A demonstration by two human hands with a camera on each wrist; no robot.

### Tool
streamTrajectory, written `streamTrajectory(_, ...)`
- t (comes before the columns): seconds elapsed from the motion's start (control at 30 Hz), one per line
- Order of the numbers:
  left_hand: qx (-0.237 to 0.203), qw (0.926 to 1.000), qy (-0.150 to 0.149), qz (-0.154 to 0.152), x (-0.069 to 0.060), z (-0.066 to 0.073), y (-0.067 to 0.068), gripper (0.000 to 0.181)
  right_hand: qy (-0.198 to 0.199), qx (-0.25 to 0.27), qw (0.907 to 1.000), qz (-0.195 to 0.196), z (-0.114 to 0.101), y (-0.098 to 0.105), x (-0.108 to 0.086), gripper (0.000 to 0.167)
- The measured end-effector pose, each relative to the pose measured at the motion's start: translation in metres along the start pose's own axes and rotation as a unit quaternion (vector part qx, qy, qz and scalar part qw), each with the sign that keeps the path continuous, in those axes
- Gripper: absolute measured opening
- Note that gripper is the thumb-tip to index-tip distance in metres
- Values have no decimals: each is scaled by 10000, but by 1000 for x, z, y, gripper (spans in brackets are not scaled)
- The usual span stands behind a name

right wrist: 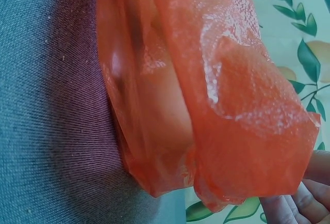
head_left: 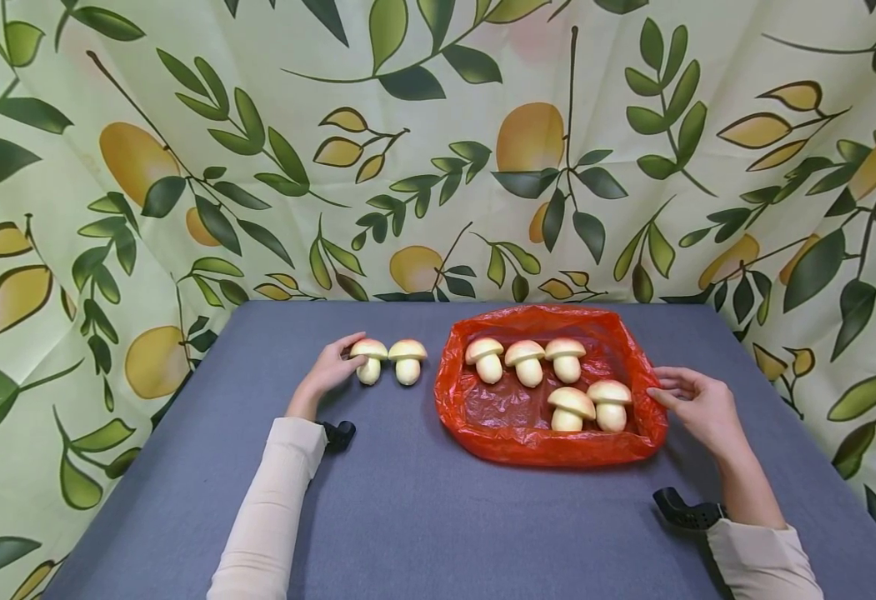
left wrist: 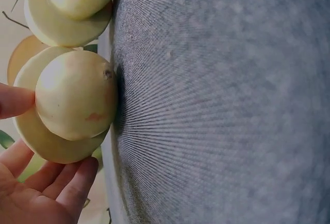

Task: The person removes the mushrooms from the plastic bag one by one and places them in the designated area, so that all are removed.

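Observation:
Two mushroom-shaped pieces stand side by side on the table's left half. My left hand [head_left: 330, 367] has thumb and fingers around the left mushroom [head_left: 368, 360]; in the left wrist view the thumb touches the mushroom [left wrist: 77, 98] on one side and fingertips meet its cap on the other. Beside it is the other mushroom [head_left: 407, 361]. An open red plastic bag [head_left: 543, 448] holds several mushrooms, three at the back and two at the front right. My right hand [head_left: 700, 408] pinches the bag's right rim; in the right wrist view its fingers [right wrist: 304, 203] are partly hidden behind the bag [right wrist: 247, 147].
A blue-grey cloth covers the table [head_left: 483, 533]. Behind it and along the sides hangs a leaf-and-fruit patterned curtain [head_left: 438, 150]. Dark devices are strapped at the left wrist [head_left: 338, 435] and right wrist [head_left: 685, 510].

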State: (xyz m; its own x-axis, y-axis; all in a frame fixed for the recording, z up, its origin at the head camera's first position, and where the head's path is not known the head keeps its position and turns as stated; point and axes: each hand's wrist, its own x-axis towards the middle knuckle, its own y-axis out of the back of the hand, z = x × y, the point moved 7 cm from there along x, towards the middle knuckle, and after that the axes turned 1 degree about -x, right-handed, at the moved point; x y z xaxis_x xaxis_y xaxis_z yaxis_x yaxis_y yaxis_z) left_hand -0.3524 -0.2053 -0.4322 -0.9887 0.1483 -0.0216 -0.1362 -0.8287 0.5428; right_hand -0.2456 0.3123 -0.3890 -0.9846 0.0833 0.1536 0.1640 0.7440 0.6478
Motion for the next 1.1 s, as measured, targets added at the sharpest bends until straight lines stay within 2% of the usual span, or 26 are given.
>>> streamTrajectory(0.33, -29, 10000, 13, 34, 0, 0, 1, 56, -9, -26, 10000, -29, 1, -1, 1, 42)
streamTrajectory(0.6, -302, 9993, -177, 115, -7, 5, 7, 55, 4, -69, 10000, -4, -1, 0, 1, 43)
streamTrajectory(0.9, -225, 9988, -232, 374, -16, 11, 11, 54, 46, -105, 9999, 36, -1, 1, 1, 46)
streamTrajectory(1.1, -132, 9978, -389, 517, -19, 17, 13, 53, -6, -102, 9999, 20, 1, 0, 1, 42)
